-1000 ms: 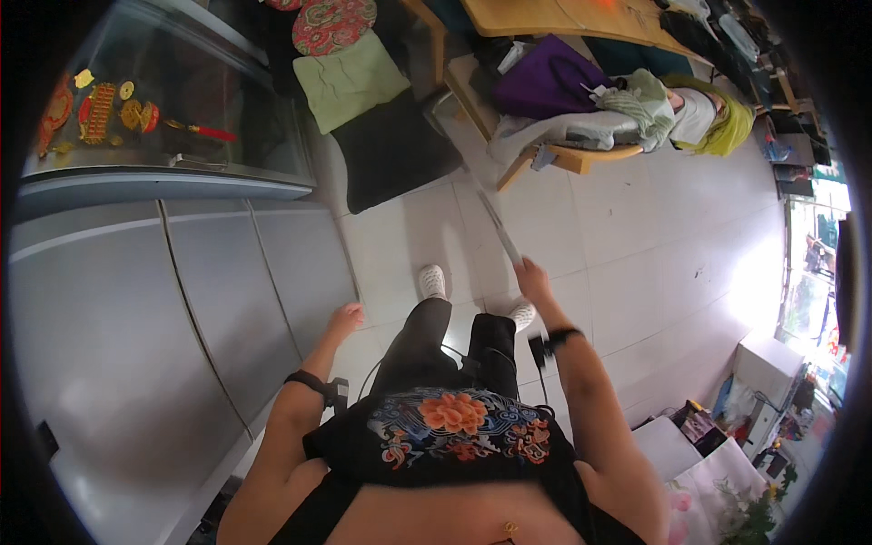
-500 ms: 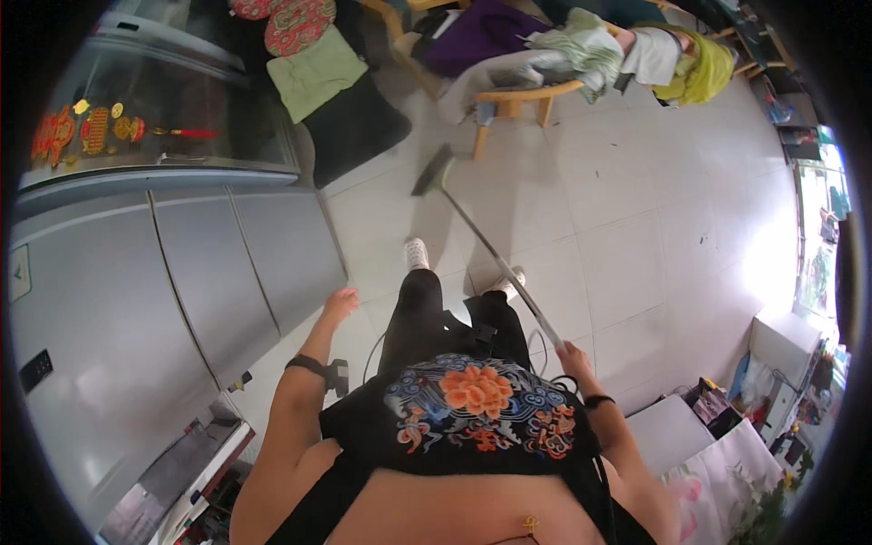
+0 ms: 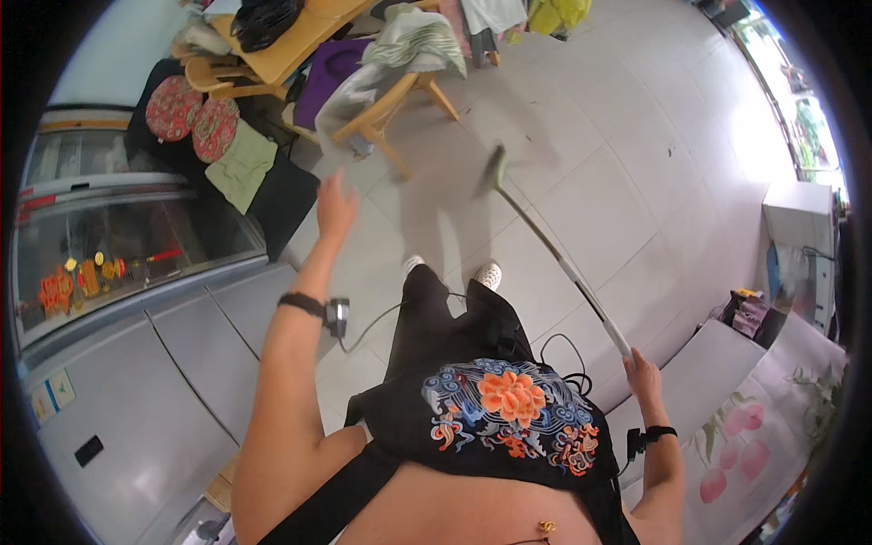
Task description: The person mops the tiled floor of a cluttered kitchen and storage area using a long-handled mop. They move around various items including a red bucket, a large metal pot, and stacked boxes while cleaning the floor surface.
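My right hand [image 3: 643,377] is closed around the upper end of a long-handled broom [image 3: 565,265]. Its pale handle slants forward and left to a green head with dark bristles, blurred, low over or on the tiled floor. My left hand [image 3: 337,211] is stretched out ahead, blurred, with its fingers partly apart and nothing seen in it. Nearest to it stands a wooden chair [image 3: 377,116] draped with light and striped cloth; a gap seems to lie between them, though contact is hard to judge.
A black bench [image 3: 289,186] with red patterned cushions and a green cloth stands at the far left. Beside me on the left is a grey fridge [image 3: 118,400]. A wooden table [image 3: 295,45] is beyond. At right, a flower-printed cover [image 3: 727,445] lies near a white cabinet [image 3: 799,213].
I have turned and moved forward, so the chair and table appear nearer. My left hand has reached forward toward the chair. The broom head has swung right, and my right hand still grips the handle.
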Tool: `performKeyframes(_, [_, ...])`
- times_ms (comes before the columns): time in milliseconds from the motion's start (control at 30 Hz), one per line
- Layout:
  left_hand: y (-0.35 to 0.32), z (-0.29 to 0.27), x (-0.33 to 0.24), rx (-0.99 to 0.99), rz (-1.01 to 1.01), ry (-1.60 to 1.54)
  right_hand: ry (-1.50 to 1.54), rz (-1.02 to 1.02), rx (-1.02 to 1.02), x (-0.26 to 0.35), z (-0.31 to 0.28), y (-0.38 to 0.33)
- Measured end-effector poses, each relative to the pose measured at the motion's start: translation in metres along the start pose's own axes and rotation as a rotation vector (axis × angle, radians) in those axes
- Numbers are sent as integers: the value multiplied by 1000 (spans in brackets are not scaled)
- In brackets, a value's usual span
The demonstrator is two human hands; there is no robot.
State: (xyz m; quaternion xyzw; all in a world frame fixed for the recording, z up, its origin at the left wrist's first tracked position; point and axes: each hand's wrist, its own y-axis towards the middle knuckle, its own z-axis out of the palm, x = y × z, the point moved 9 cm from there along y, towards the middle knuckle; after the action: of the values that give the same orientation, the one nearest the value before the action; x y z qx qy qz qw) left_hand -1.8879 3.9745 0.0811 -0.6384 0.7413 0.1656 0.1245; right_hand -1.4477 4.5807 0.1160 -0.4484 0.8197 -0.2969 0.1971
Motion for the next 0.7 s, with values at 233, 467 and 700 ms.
performKeyframes(233, [190, 2, -75, -162, 287, 298, 137, -131, -7, 133, -17, 120])
performKeyframes(467, [263, 41, -63, 124, 159, 422, 242, -224, 42, 269, 15, 267])
performKeyframes(700, [278, 44, -39, 73, 273, 375, 298, -374, 115, 416, 32, 402])
